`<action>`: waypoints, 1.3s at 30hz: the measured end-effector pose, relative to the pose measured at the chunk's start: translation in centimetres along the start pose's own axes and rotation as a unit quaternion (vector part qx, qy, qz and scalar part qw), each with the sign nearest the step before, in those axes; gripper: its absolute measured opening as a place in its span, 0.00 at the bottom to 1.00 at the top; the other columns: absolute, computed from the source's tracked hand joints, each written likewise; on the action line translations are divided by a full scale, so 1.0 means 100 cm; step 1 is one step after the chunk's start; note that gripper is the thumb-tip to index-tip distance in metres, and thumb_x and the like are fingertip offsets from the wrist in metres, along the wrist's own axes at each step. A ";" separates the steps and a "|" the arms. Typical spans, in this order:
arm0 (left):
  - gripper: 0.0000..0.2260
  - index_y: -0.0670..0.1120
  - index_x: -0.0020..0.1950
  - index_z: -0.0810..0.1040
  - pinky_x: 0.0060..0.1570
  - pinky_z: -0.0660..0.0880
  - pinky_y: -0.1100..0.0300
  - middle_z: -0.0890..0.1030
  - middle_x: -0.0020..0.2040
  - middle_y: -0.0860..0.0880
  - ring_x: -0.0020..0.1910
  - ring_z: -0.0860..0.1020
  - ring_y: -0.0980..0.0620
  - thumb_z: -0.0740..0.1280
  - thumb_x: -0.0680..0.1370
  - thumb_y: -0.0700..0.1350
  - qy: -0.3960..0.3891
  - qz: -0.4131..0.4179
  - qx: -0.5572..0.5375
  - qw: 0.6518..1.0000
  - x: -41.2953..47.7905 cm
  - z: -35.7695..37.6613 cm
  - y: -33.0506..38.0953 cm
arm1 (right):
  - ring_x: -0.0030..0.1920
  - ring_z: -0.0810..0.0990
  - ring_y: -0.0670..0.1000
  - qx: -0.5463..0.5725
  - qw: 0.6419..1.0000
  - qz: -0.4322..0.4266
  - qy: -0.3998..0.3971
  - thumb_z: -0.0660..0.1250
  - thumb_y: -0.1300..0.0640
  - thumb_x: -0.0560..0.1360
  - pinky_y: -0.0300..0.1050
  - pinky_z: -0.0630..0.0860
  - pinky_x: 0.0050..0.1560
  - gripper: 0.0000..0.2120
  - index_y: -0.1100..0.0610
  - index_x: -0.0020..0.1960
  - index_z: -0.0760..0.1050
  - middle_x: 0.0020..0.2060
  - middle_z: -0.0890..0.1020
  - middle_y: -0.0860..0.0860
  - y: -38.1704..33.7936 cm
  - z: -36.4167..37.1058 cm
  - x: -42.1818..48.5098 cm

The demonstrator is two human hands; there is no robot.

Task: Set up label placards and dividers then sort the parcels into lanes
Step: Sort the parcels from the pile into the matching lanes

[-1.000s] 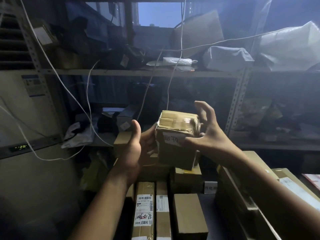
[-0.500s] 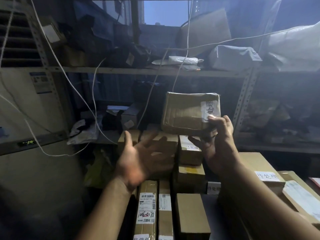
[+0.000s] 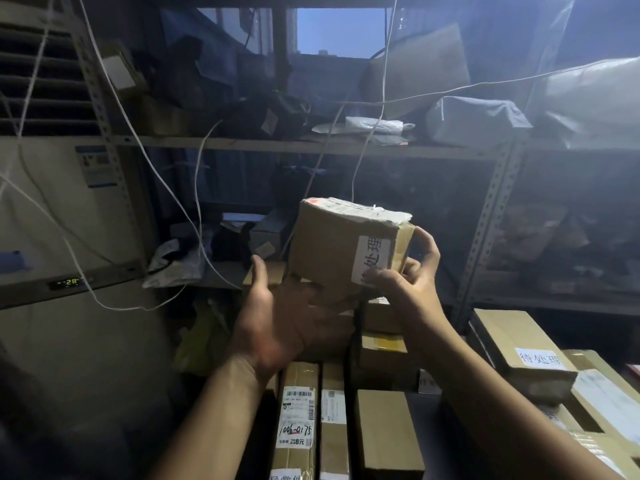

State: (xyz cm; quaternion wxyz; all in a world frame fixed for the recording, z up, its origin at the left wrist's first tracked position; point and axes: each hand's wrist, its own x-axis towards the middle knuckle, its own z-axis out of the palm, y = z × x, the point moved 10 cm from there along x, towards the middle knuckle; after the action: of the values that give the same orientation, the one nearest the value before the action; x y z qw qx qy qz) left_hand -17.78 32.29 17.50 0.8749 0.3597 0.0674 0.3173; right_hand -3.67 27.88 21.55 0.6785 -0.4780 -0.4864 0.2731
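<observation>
I hold a small brown cardboard parcel (image 3: 332, 251) up in front of the shelves. It is tilted, with a torn white shipping label on top and a white handwritten placard on its front face. My right hand (image 3: 405, 285) pinches its lower right corner, thumb on the placard and fingers behind the taped edge. Beneath the parcel lies my left hand (image 3: 277, 320), palm up with fingers spread, touching its underside. Below, two long narrow parcels (image 3: 298, 420) lie side by side next to a plain brown box (image 3: 388, 431).
A box with a white handwritten placard (image 3: 519, 355) sits at the right among more cartons. Stacked small boxes (image 3: 381, 344) stand behind my hands. Cluttered metal shelving (image 3: 311, 145) fills the background, white cables (image 3: 197, 209) hang across it, and an air conditioner unit (image 3: 52, 220) stands at the left.
The parcel has turned and dropped a little, its placard face now toward me. My left hand, which had let go, has come back up under it. My right hand shifted to the lower right corner.
</observation>
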 end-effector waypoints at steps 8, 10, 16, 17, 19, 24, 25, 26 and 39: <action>0.39 0.49 0.70 0.77 0.59 0.71 0.26 0.77 0.70 0.41 0.65 0.74 0.28 0.47 0.76 0.74 0.030 0.026 0.054 0.998 -0.005 0.008 0.014 | 0.61 0.77 0.45 -0.109 0.994 -0.028 0.009 0.73 0.43 0.65 0.41 0.83 0.48 0.22 0.34 0.59 0.77 0.62 0.72 0.42 -0.024 -0.019 -0.006; 0.36 0.51 0.70 0.77 0.59 0.71 0.27 0.78 0.69 0.43 0.63 0.77 0.29 0.47 0.78 0.72 0.054 0.026 0.100 0.993 -0.005 0.008 0.020 | 0.59 0.79 0.44 -0.137 0.990 -0.029 0.012 0.74 0.46 0.72 0.38 0.82 0.47 0.16 0.38 0.59 0.79 0.61 0.75 0.42 -0.024 -0.025 -0.008; 0.28 0.63 0.73 0.72 0.62 0.73 0.32 0.77 0.70 0.56 0.66 0.77 0.39 0.43 0.81 0.69 0.067 0.019 0.272 0.960 0.000 0.025 0.027 | 0.53 0.83 0.37 -0.087 0.995 0.042 -0.022 0.62 0.59 0.83 0.41 0.83 0.53 0.18 0.41 0.67 0.74 0.49 0.85 0.34 -0.010 -0.025 -0.018; 0.28 0.63 0.73 0.72 0.64 0.72 0.34 0.76 0.70 0.57 0.67 0.77 0.40 0.43 0.81 0.69 0.068 0.014 0.293 0.953 0.002 0.026 0.026 | 0.55 0.83 0.38 -0.082 0.995 0.053 -0.020 0.62 0.60 0.83 0.40 0.82 0.55 0.18 0.40 0.66 0.73 0.49 0.85 0.32 -0.007 -0.028 -0.019; 0.28 0.63 0.73 0.71 0.69 0.68 0.36 0.76 0.70 0.57 0.70 0.73 0.43 0.44 0.81 0.69 0.071 0.010 0.320 0.945 0.006 0.027 0.025 | 0.58 0.82 0.40 -0.083 0.993 0.075 -0.021 0.61 0.60 0.84 0.40 0.82 0.56 0.17 0.39 0.65 0.74 0.53 0.84 0.34 -0.002 -0.032 -0.020; 0.26 0.63 0.72 0.73 0.66 0.71 0.36 0.79 0.68 0.57 0.68 0.76 0.44 0.46 0.81 0.68 0.081 -0.004 0.315 0.946 0.017 0.024 0.018 | 0.38 0.81 0.28 -0.107 0.985 0.137 -0.020 0.61 0.55 0.84 0.26 0.75 0.33 0.14 0.43 0.67 0.75 0.47 0.84 0.33 -0.002 -0.047 -0.025; 0.26 0.63 0.71 0.74 0.65 0.72 0.35 0.79 0.67 0.57 0.67 0.77 0.44 0.46 0.81 0.68 0.080 -0.007 0.311 0.947 0.020 0.025 0.015 | 0.37 0.81 0.29 -0.119 0.982 0.147 -0.013 0.61 0.52 0.84 0.27 0.76 0.33 0.12 0.47 0.66 0.78 0.48 0.84 0.35 -0.004 -0.052 -0.026; 0.26 0.63 0.70 0.75 0.65 0.72 0.35 0.79 0.67 0.57 0.67 0.77 0.43 0.47 0.81 0.69 0.081 -0.007 0.311 0.947 0.022 0.025 0.013 | 0.38 0.82 0.31 -0.135 0.978 0.157 -0.007 0.61 0.50 0.84 0.29 0.78 0.35 0.12 0.50 0.62 0.81 0.46 0.86 0.38 -0.007 -0.056 -0.027; 0.28 0.62 0.66 0.79 0.73 0.61 0.34 0.79 0.68 0.57 0.74 0.69 0.47 0.50 0.78 0.72 0.048 -0.055 0.317 0.946 0.057 0.072 -0.063 | 0.55 0.82 0.49 -0.153 0.974 0.165 0.012 0.53 0.32 0.81 0.50 0.71 0.70 0.25 0.42 0.59 0.84 0.59 0.85 0.49 -0.034 -0.160 -0.051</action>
State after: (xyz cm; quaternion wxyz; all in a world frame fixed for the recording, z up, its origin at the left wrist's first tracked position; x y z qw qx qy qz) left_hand -7.63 28.08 19.20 0.7277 0.5982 0.2259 0.2482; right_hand 8.83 16.12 21.54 0.5486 -0.6529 -0.4286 0.2985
